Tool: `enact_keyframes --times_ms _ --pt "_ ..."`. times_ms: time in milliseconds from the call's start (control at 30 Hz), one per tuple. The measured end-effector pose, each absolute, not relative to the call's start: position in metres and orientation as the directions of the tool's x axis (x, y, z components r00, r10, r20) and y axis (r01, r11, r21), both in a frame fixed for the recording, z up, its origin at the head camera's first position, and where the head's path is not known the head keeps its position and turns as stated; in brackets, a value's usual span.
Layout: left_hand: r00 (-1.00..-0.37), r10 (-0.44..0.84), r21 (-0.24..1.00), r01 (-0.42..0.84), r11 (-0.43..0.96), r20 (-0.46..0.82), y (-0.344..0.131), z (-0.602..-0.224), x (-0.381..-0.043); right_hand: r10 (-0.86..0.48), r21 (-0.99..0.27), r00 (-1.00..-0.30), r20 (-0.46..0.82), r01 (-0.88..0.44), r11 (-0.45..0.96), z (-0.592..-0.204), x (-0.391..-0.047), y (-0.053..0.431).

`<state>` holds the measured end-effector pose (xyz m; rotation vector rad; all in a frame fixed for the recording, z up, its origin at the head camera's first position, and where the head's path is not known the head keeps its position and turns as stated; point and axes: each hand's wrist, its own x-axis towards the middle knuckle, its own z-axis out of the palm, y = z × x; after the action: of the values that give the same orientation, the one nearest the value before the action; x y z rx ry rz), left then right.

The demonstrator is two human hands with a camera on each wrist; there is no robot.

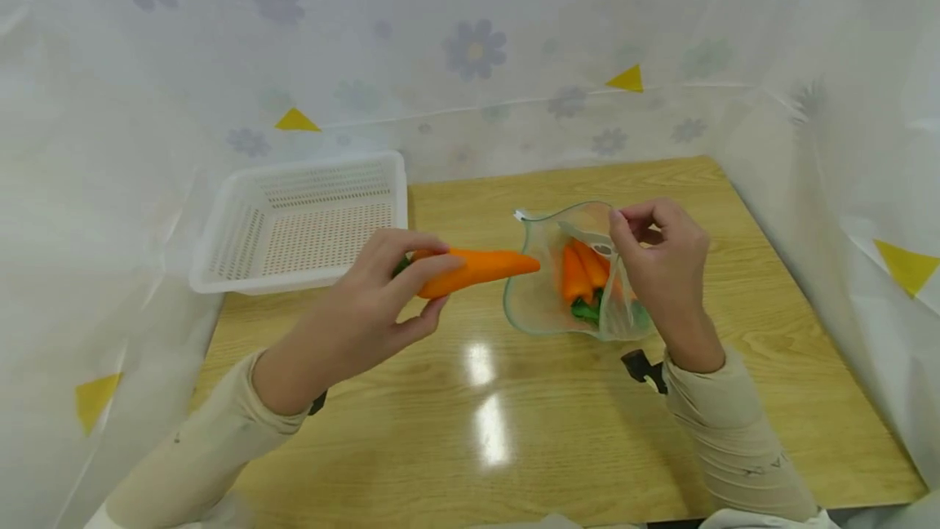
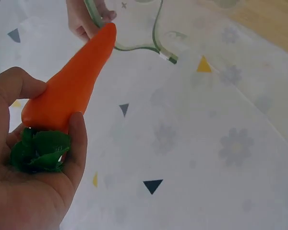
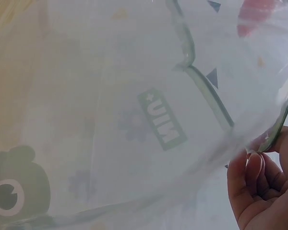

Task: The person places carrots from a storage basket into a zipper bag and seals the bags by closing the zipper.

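Note:
My left hand (image 1: 374, 292) grips an orange toy carrot (image 1: 481, 268) by its thick end, its tip pointing right toward the mouth of a clear bag. Green leaves (image 2: 41, 149) at the carrot's top lie against the palm in the left wrist view. My right hand (image 1: 661, 255) pinches the green-edged rim of the transparent zip bag (image 1: 543, 313) and holds its mouth spread. Inside the bag lie more carrots (image 1: 580, 272), leaves toward me. A green printed label (image 3: 162, 119) shows on the bag in the right wrist view.
A white perforated plastic basket (image 1: 301, 280) stands at the back left of the wooden table (image 1: 411, 447). White flower-print sheeting (image 1: 470, 121) with yellow triangles encloses the table at the back and sides. A black wrist mount (image 1: 645, 370) sits beside the right wrist.

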<state>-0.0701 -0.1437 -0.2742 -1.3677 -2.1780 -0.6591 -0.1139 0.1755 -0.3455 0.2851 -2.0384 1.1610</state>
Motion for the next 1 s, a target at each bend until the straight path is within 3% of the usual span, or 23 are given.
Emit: enact_keyframes --times_ms 667,1000 --pt "-0.383 0.741 0.038 0.899 0.436 0.551 -0.093 -0.320 -0.096 0.131 -0.648 -0.705 0.697 -0.541 0.536 -0.342 -0.110 0.169" --pt "-0.368 0.760 -0.129 0.854 0.504 0.536 -0.073 -0.331 -0.104 0.118 -0.647 -0.709 0.696 -0.547 0.531 -0.340 -0.106 0.166"
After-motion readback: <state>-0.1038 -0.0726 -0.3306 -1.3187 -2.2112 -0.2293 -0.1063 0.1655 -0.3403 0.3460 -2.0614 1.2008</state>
